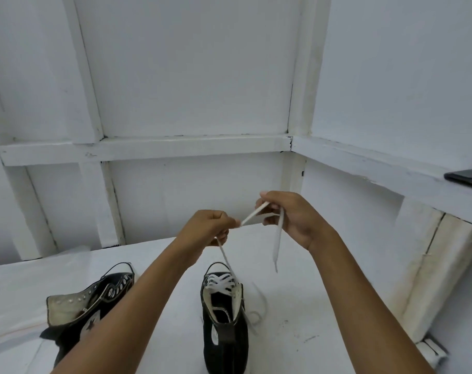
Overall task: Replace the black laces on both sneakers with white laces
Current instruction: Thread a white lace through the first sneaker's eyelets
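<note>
Two bare forearms [137, 306] reach up from the bottom edge, crossing over a white desk [296, 292]. The left hand [210, 225] is closed in a fist, palm down, pinching a white lace [253, 213] at its fingertips. The right hand [294, 217] is raised slightly higher with its fingers curled around the same lace. A short stretch runs taut between the two hands.

From the left hand the lace drops to a black high-top sneaker [225, 333] standing upright on the desk between the arms, heel toward the camera, with white crossings over its lower eyelets. From the right hand a loose end hangs in the air. Another length lying beside the sneaker is blurred.

A second black sneaker [94, 300] lies on its side to the left, partly hidden by the left forearm. On a ledge [377, 163] at right, a dark flat object [466, 177] is cut off by the frame.
</note>
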Demonstrator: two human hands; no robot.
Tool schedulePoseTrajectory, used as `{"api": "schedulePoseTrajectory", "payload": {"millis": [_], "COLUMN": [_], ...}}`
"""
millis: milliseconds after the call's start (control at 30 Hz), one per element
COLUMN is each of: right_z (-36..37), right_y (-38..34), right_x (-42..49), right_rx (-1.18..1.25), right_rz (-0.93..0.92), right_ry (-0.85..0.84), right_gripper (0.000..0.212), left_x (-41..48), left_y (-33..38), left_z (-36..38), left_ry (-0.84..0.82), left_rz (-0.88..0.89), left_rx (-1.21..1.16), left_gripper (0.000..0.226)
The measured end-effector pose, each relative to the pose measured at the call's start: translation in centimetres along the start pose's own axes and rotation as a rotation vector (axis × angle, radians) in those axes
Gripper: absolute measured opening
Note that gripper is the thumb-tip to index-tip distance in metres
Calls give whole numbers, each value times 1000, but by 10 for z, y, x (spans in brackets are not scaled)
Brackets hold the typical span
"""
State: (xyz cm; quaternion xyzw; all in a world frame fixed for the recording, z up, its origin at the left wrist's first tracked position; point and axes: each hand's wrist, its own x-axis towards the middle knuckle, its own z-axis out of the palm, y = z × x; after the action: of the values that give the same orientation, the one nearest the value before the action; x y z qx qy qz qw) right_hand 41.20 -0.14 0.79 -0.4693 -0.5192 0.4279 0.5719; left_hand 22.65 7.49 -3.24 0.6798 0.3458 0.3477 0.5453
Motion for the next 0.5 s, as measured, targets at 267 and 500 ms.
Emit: {"api": "schedulePoseTrajectory", "payload": {"millis": [267,500], "right_z": [10,22], "right_y": [12,28], "right_x": [-4,-6], "right_rx": [132,126], "right_rz": [-21,-5], "right_ry": [-5,-79], "right_gripper": [37,36], "left_x": [10,3], "left_y": [-57,-62], "left_z": [-17,-21], "left_ry": [103,4], "left_rz": [-136,-190], "left_rx": [824,1054], "left_gripper": [37,32]}}
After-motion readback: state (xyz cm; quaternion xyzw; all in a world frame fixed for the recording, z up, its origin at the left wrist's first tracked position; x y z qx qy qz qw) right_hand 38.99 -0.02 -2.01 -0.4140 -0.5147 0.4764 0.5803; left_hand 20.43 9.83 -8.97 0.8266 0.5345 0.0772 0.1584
